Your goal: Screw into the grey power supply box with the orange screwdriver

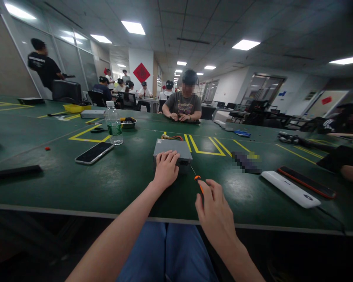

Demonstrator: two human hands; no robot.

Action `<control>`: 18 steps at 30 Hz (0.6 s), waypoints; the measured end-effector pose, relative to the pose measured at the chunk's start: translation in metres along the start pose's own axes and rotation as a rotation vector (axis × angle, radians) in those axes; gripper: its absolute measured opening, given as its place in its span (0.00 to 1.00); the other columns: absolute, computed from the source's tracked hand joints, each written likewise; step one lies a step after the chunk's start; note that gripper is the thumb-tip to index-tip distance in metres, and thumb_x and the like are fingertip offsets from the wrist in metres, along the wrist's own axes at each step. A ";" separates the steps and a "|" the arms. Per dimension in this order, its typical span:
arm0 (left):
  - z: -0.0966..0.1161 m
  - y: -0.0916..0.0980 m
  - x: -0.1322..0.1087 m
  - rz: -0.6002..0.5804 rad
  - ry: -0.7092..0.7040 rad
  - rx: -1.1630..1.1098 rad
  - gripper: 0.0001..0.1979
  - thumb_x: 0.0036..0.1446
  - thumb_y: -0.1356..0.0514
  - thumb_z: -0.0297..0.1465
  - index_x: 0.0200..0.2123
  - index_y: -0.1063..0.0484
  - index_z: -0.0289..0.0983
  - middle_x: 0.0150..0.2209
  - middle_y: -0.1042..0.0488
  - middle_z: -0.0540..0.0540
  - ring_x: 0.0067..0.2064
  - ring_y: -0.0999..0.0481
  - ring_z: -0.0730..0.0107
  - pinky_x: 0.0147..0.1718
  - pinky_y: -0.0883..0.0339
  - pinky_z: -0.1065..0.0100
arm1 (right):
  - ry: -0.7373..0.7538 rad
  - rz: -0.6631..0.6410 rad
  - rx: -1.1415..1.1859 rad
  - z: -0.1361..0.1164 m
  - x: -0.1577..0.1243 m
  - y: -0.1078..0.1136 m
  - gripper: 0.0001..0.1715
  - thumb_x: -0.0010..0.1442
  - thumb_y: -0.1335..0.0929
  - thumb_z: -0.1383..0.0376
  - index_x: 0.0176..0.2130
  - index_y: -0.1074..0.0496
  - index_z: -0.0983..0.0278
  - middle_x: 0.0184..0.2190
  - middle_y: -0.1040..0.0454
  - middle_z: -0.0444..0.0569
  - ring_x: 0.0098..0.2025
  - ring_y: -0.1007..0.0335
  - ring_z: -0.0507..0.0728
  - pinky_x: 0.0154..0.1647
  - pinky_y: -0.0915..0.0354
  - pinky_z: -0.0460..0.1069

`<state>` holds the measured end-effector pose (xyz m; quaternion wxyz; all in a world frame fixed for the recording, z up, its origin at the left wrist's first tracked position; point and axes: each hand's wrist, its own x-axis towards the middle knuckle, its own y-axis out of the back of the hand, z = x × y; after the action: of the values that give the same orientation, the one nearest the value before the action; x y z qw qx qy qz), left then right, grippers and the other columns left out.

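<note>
A grey metal computer power supply (164,145) sits on the green table in front of me, with colored cables (173,137) bunched at its far side. My left hand (167,166) lies over its top and near edge, fingers bent around it. In my right hand (213,203) is a screwdriver (197,178) with an orange and black handle, partly hidden by the fingers. Its thin shaft points up and left to the near right corner of the power supply; whether the tip touches a screw is too small to tell.
Left on the table (129,184) are a phone (94,152), a water bottle (114,125), a bowl (128,123) and a black bar (14,172). To the right lie a white device (290,188) and an orange-edged black one (306,182). A person (184,103) sits opposite.
</note>
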<state>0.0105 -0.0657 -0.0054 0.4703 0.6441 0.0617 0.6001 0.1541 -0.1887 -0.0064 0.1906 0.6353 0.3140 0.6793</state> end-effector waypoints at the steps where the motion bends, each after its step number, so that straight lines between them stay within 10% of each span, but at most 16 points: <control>1: 0.000 -0.001 0.000 0.003 0.003 -0.002 0.19 0.52 0.49 0.24 0.49 0.36 0.40 0.53 0.33 0.47 0.56 0.40 0.61 0.55 0.52 0.55 | 0.043 -0.005 0.030 -0.004 -0.002 -0.001 0.18 0.61 0.45 0.68 0.49 0.36 0.65 0.45 0.35 0.59 0.41 0.31 0.59 0.36 0.32 0.53; 10: -0.001 -0.001 -0.001 -0.013 0.001 -0.004 0.20 0.52 0.49 0.25 0.50 0.37 0.40 0.53 0.34 0.46 0.56 0.40 0.60 0.56 0.52 0.55 | -0.085 0.076 -0.006 -0.004 0.012 -0.005 0.16 0.64 0.45 0.60 0.44 0.35 0.65 0.32 0.30 0.52 0.24 0.31 0.53 0.14 0.41 0.44; 14: 0.000 0.000 -0.001 0.000 0.001 -0.011 0.20 0.52 0.49 0.25 0.50 0.37 0.40 0.53 0.33 0.46 0.56 0.40 0.61 0.56 0.52 0.54 | -0.109 0.035 0.032 0.007 0.010 0.002 0.17 0.64 0.45 0.57 0.41 0.36 0.65 0.28 0.29 0.48 0.22 0.31 0.54 0.17 0.39 0.46; 18: 0.000 -0.001 0.000 -0.001 0.008 -0.017 0.21 0.51 0.48 0.24 0.50 0.37 0.41 0.53 0.33 0.46 0.56 0.40 0.60 0.56 0.52 0.54 | -0.055 -0.013 0.193 0.002 0.002 0.004 0.16 0.63 0.44 0.62 0.48 0.39 0.66 0.44 0.33 0.58 0.41 0.30 0.59 0.33 0.31 0.52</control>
<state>0.0110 -0.0656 -0.0060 0.4756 0.6379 0.0587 0.6029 0.1564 -0.1904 -0.0024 0.1413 0.6672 0.3767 0.6269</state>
